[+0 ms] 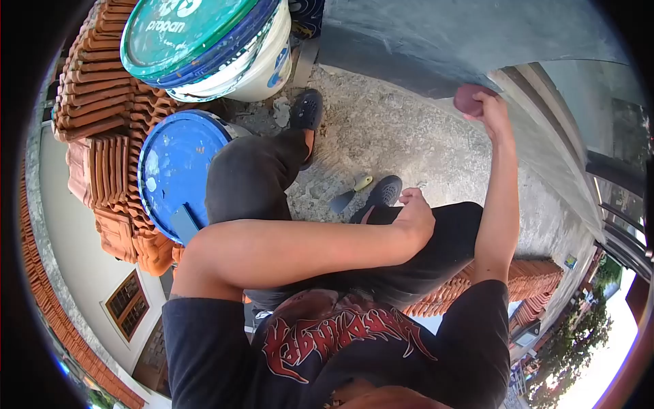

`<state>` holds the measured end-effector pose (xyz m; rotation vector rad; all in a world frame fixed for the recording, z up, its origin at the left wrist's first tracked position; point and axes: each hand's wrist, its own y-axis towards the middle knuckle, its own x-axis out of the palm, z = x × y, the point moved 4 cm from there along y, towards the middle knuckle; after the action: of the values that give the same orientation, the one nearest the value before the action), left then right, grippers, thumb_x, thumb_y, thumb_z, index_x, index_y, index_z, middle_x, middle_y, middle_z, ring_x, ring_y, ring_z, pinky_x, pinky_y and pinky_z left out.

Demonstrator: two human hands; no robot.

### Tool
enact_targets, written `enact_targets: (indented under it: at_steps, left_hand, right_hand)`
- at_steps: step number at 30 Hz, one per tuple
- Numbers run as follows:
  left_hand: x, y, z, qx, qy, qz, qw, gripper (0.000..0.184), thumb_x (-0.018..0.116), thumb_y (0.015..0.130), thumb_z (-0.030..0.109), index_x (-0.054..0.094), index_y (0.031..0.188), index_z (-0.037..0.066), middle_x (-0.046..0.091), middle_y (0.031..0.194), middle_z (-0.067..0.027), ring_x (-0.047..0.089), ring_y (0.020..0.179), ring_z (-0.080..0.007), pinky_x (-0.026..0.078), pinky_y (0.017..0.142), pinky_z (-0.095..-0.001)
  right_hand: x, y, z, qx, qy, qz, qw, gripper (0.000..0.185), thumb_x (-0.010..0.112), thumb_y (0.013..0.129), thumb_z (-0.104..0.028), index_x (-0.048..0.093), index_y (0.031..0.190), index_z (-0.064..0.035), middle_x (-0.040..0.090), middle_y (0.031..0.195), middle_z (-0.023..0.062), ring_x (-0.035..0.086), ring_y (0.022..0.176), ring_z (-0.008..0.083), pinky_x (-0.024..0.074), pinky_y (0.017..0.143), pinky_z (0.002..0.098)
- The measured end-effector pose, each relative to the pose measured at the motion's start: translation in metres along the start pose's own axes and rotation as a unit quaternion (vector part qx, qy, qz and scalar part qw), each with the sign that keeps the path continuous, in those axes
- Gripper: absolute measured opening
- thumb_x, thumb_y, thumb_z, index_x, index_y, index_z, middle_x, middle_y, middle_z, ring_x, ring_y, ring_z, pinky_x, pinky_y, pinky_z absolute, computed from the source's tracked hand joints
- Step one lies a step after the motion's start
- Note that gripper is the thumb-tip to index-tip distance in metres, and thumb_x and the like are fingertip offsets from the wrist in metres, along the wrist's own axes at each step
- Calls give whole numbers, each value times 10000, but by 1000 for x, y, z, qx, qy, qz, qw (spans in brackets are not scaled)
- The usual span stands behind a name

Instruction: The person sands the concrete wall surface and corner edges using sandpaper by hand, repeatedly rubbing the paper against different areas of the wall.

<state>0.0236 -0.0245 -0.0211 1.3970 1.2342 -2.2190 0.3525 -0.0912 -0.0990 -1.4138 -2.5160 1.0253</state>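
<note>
Below your bent legs (252,178) spreads a rough, stained concrete floor (402,129), with a yellow-handled scraper (364,183) beside your right shoe (387,190). A blue-lidded bucket (178,167) stands by your left knee, a green-lidded bucket (184,34) farther forward, roof tiles (95,95) stacked past both. Your left hand (414,217) hangs over your right thigh, fingers curled; whether it holds anything, I cannot tell. Your right arm stretches forward, its hand (492,117) pinching a reddish pad (470,100) at the grey wall's (422,41) lower edge.
</note>
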Motion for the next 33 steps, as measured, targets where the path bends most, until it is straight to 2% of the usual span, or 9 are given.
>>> enact_targets:
  at_steps: [2, 5, 8, 11, 20, 23, 26, 30, 33]
  left_hand:
    - [1, 0, 3, 10, -21, 13, 1000, 330, 665, 906, 241, 763, 1174, 74, 714, 1183, -164, 670, 1085, -317, 464, 930, -504]
    - [16, 5, -2, 21, 3, -29, 999, 333, 669, 895, 235, 764, 1166, 68, 718, 1161, -161, 673, 1072, -315, 464, 926, -500]
    - [13, 0, -6, -5, 36, -13, 999, 339, 677, 885, 238, 764, 1166, 70, 719, 1166, -160, 673, 1071, -317, 464, 927, -498]
    - [-8, -11, -11, 11, 12, -3, 1000, 349, 687, 875, 246, 764, 1165, 68, 718, 1174, -167, 674, 1074, -320, 466, 926, -498]
    - [1, 0, -5, 6, 14, -13, 1000, 364, 694, 872, 254, 762, 1172, 59, 720, 1186, -172, 677, 1086, -321, 468, 926, -494]
    - [-14, -15, -11, 19, 16, -8, 1000, 359, 694, 873, 248, 763, 1169, 57, 723, 1179, -172, 681, 1076, -325, 471, 923, -495]
    - [-6, -7, -3, 17, 3, 10, 1000, 354, 693, 872, 242, 765, 1166, 58, 728, 1161, -171, 683, 1067, -327, 474, 919, -496]
    - [5, 5, 1, 10, 2, -8, 1000, 354, 694, 875, 246, 765, 1167, 60, 723, 1174, -173, 679, 1074, -333, 475, 919, -501]
    - [-3, -4, -8, 12, 9, -16, 1000, 343, 683, 886, 237, 765, 1168, 62, 720, 1184, -175, 678, 1076, -337, 474, 918, -504]
  right_hand:
    - [9, 4, 6, -7, -7, 39, 999, 442, 641, 935, -86, 524, 1292, 147, 639, 1196, 237, 704, 1004, 311, 661, 697, 433]
    - [24, 6, 3, -26, 6, 75, 997, 369, 637, 940, -82, 566, 1230, 135, 652, 1136, 217, 703, 946, 297, 660, 690, 430]
    - [21, -16, -11, -72, 12, 98, 992, 371, 615, 935, -97, 578, 1151, 203, 685, 1047, 271, 727, 839, 329, 644, 701, 418]
    - [12, -33, -23, -56, 59, 67, 994, 343, 640, 944, -81, 582, 1207, 131, 655, 1143, 219, 700, 928, 277, 656, 705, 437]
    - [7, -14, -10, -41, 55, 84, 994, 286, 641, 942, -78, 618, 1156, 110, 685, 1091, 192, 707, 936, 266, 650, 709, 431]
    - [1, -38, -29, -70, 62, 58, 994, 444, 630, 935, -72, 503, 1260, 203, 643, 1151, 257, 704, 958, 326, 639, 729, 446]
    - [3, -33, -22, -63, 86, 89, 990, 270, 650, 936, -82, 629, 1146, 85, 679, 1108, 190, 704, 940, 258, 653, 701, 438]
    - [3, -2, 4, -32, 79, 91, 992, 255, 652, 935, -80, 640, 1155, 50, 689, 1114, 169, 700, 917, 248, 632, 658, 413]
    - [4, -26, -15, -54, 87, 80, 991, 382, 636, 931, -68, 563, 1237, 149, 646, 1171, 233, 698, 974, 320, 620, 752, 466]
